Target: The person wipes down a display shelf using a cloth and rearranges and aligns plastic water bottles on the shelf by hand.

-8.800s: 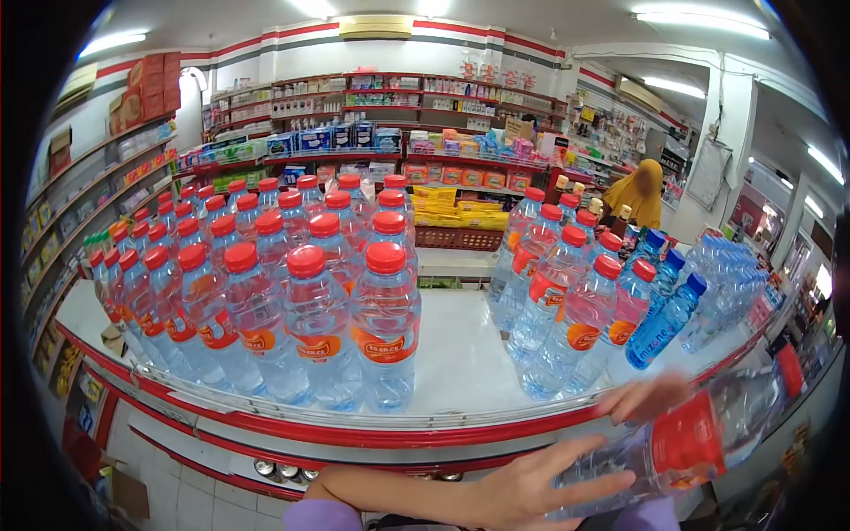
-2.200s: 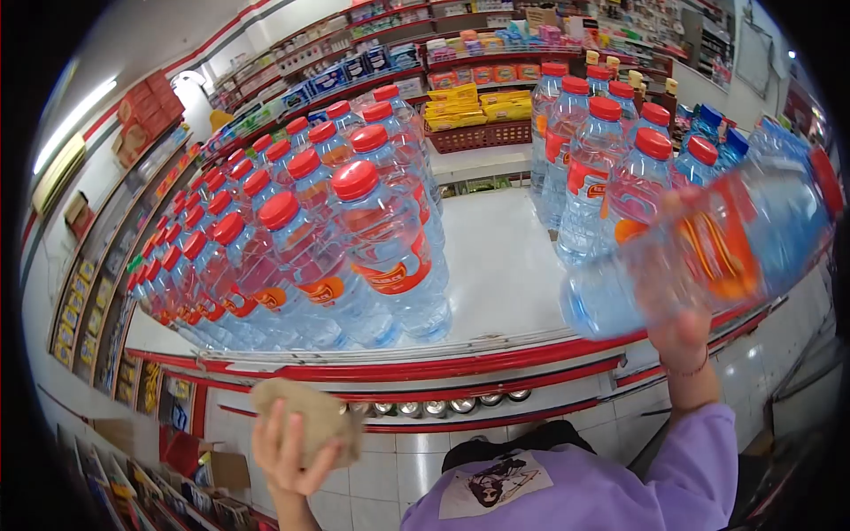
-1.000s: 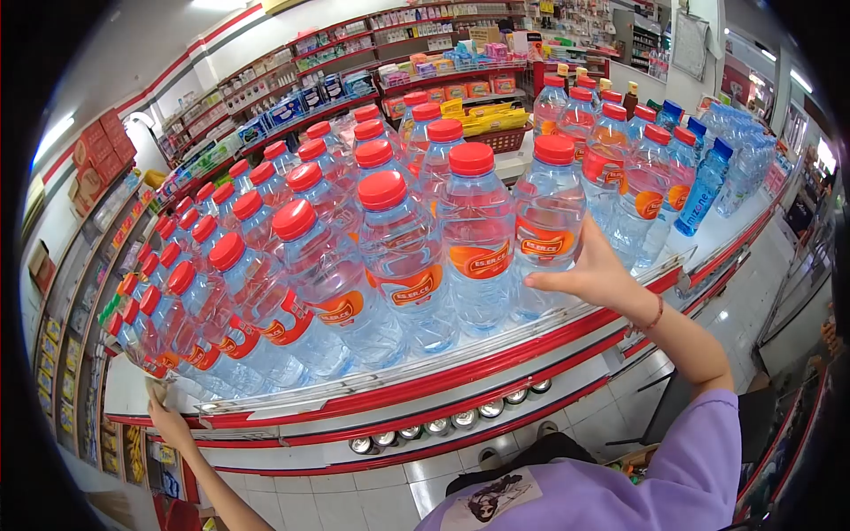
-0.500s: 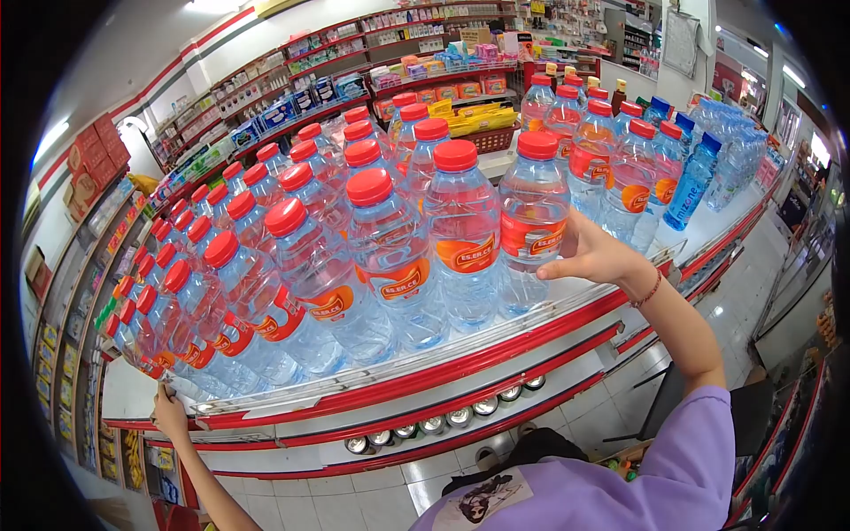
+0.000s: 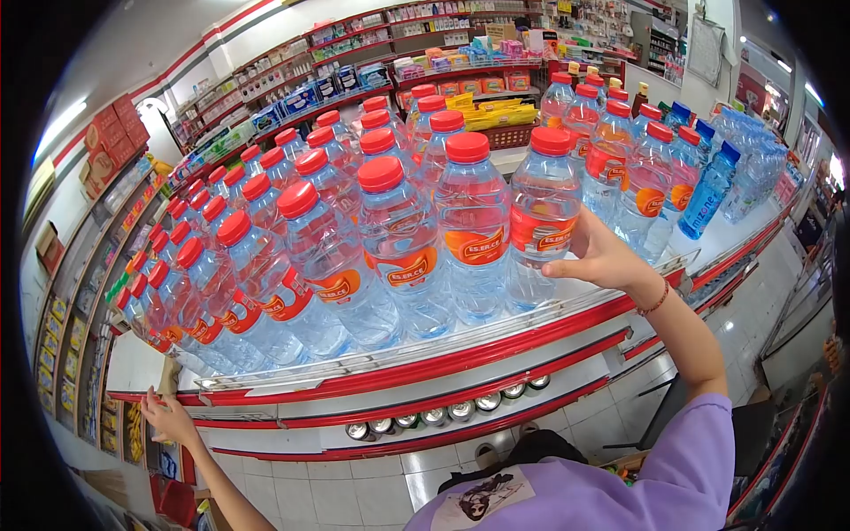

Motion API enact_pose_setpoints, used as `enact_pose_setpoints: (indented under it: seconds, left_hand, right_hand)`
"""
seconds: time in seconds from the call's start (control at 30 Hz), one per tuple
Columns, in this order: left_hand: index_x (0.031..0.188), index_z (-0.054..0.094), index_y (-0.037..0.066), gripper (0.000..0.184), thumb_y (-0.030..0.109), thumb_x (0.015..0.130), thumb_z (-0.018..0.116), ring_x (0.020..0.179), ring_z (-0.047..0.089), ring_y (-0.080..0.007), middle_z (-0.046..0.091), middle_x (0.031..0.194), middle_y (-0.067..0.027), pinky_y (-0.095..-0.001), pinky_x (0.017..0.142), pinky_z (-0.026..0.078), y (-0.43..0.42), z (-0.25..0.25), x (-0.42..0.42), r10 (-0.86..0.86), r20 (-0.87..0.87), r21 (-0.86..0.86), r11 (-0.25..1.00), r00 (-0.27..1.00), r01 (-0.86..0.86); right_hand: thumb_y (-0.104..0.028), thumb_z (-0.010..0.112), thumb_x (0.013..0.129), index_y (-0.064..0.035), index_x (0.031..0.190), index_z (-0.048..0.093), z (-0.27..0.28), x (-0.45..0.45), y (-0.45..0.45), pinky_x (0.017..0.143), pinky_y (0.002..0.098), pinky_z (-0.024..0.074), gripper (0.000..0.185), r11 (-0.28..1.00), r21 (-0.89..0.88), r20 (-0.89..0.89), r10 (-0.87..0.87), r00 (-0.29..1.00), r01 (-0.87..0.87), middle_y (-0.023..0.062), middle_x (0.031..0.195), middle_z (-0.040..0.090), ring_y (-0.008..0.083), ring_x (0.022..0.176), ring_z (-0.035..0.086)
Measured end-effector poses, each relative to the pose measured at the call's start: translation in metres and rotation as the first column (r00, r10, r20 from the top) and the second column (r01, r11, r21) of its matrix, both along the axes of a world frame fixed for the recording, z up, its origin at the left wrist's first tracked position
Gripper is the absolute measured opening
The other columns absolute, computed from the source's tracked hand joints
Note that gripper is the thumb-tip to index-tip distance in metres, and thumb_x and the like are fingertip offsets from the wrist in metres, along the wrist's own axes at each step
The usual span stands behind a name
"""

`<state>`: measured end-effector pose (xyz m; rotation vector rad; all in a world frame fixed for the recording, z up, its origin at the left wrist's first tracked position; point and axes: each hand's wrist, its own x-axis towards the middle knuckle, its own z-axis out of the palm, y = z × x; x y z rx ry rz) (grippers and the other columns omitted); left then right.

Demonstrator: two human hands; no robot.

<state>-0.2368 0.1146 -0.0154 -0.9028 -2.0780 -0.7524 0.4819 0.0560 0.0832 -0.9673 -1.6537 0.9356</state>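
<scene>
My right hand (image 5: 606, 257) is closed around the side of a clear water bottle (image 5: 542, 232) with a red cap and a red-orange label. That bottle stands upright at the right end of the front row; my thumb lies across its front and the other fingers are partly hidden behind it. Beside it, several matching water bottles (image 5: 407, 265) stand in close rows. My left hand (image 5: 168, 419), fingers apart and holding nothing, is just off the left front corner of the shelf (image 5: 133, 365). A small tan thing (image 5: 169, 376) rests on that corner; I cannot tell what it is.
A low wire rail (image 5: 381, 358) runs along the shelf's front edge. Further right stand more red-capped bottles (image 5: 651, 181), a blue bottle (image 5: 710, 193) and wrapped bottle packs (image 5: 757, 164). Cans (image 5: 460, 411) lie on the lower shelf. Stocked shelves (image 5: 345, 53) fill the back.
My left hand has come off the shelf corner, moved slightly down and spread its fingers. My right hand stays on the same bottle. The view has shifted a little.
</scene>
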Motion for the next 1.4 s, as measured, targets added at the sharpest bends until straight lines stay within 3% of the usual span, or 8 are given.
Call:
enact_pose_setpoints:
  seconds: [0.13, 0.3, 0.5, 0.73, 0.9, 1.0, 1.2, 1.4]
  left_hand:
    - [0.121, 0.053, 0.025, 0.031, 0.028, 0.09, 0.05, 0.125, 0.041, -0.0253, 0.04, 0.136, -0.0018, -0.0724, 0.096, 0.009, -0.023, 0.01, 0.018, -0.112, -0.07, 0.123, 0.985, 0.991, 0.12]
    - [0.11, 0.061, 0.014, 0.023, 0.02, 0.088, 0.056, 0.112, 0.05, -0.0246, 0.051, 0.126, -0.0047, -0.0499, 0.093, 0.031, -0.043, 0.049, 0.08, -0.252, -0.332, 0.205, 0.921, 0.909, 0.331]
    - [0.105, 0.06, 0.006, 0.023, 0.007, 0.082, 0.058, 0.113, 0.049, -0.0318, 0.051, 0.123, -0.0126, -0.0497, 0.098, 0.028, -0.064, 0.101, 0.216, -0.561, -0.439, 0.178, 0.711, 0.702, 0.68]
    - [0.094, 0.062, 0.006, 0.023, 0.0, 0.072, 0.058, 0.112, 0.052, -0.0308, 0.054, 0.114, -0.0135, -0.0543, 0.106, 0.017, -0.07, 0.131, 0.353, -0.758, -0.579, -0.124, 0.447, 0.301, 0.886]
    - [0.091, 0.064, 0.011, 0.026, 0.004, 0.066, 0.059, 0.108, 0.056, -0.0256, 0.056, 0.107, -0.0079, -0.0585, 0.105, 0.017, -0.063, 0.147, 0.429, -0.824, -0.565, -0.295, 0.242, 0.036, 0.924]
    - [0.094, 0.064, 0.01, 0.025, 0.002, 0.07, 0.059, 0.103, 0.057, -0.0272, 0.056, 0.105, -0.009, -0.0527, 0.1, 0.028, -0.06, 0.167, 0.461, -0.838, -0.544, -0.352, 0.201, -0.026, 0.914]
    - [0.1, 0.063, 0.006, 0.025, 0.016, 0.077, 0.064, 0.073, 0.059, -0.0258, 0.059, 0.08, -0.0129, -0.0378, 0.066, 0.044, -0.037, 0.212, 0.513, -0.981, -0.058, -0.318, -0.158, -0.186, 0.935]
    - [0.088, 0.059, 0.002, 0.031, 0.032, 0.085, 0.057, 0.069, 0.059, -0.0297, 0.059, 0.068, -0.0152, -0.0405, 0.061, 0.045, -0.025, 0.229, 0.561, -0.993, -0.11, -0.563, 0.034, -0.034, 0.826]
  right_hand:
    - [-0.013, 0.077, 0.071, -0.0039, 0.137, 0.022, -0.004, 0.0, 0.003, 0.106, 0.0401, 0.028, 0.086, 0.997, 0.069, 0.028, -0.017, 0.999, 0.015, 0.012, 0.135, 0.038, 0.0208, 0.127, 0.036]
    - [-0.011, 0.075, 0.073, -0.0049, 0.139, 0.017, -0.001, 0.005, 0.004, 0.107, 0.0402, 0.028, 0.088, 0.999, -0.008, 0.035, 0.049, 0.998, -0.048, 0.0114, 0.137, 0.036, 0.0212, 0.127, 0.036]
    - [-0.01, 0.075, 0.074, -0.0065, 0.141, 0.014, -0.002, 0.012, 0.009, 0.107, 0.0407, 0.0282, 0.091, 0.991, -0.034, 0.017, 0.126, 0.992, -0.126, 0.0106, 0.138, 0.035, 0.0217, 0.128, 0.035]
    - [-0.013, 0.077, 0.072, -0.007, 0.142, 0.012, -0.001, 0.01, 0.01, 0.107, 0.0401, 0.0287, 0.096, 0.992, -0.021, -0.012, 0.125, 0.992, -0.126, 0.0112, 0.138, 0.035, 0.0218, 0.128, 0.035]
    - [-0.012, 0.077, 0.071, -0.0048, 0.138, 0.018, 0.001, 0.004, 0.006, 0.105, 0.0386, 0.0309, 0.09, 0.994, 0.06, -0.001, 0.096, 0.995, -0.096, 0.0126, 0.134, 0.038, 0.0226, 0.126, 0.038]
    - [-0.013, 0.077, 0.07, -0.004, 0.136, 0.021, -0.003, 0.005, 0.008, 0.103, 0.038, 0.0327, 0.087, 0.991, 0.111, 0.029, 0.073, 0.997, -0.076, 0.0135, 0.132, 0.04, 0.0233, 0.124, 0.04]
    - [-0.02, 0.081, 0.066, -0.0016, 0.133, 0.023, -0.004, -0.003, 0.008, 0.099, 0.0378, 0.0358, 0.09, 0.947, 0.311, 0.106, -0.121, 0.987, 0.083, 0.0165, 0.124, 0.044, 0.0267, 0.119, 0.044]
    - [-0.022, 0.08, 0.064, 0.0006, 0.133, 0.02, -0.009, -0.01, 0.0, 0.091, 0.0378, 0.04, 0.094, 0.837, 0.473, 0.193, -0.403, 0.894, 0.275, 0.0168, 0.112, 0.046, 0.0311, 0.105, 0.049]
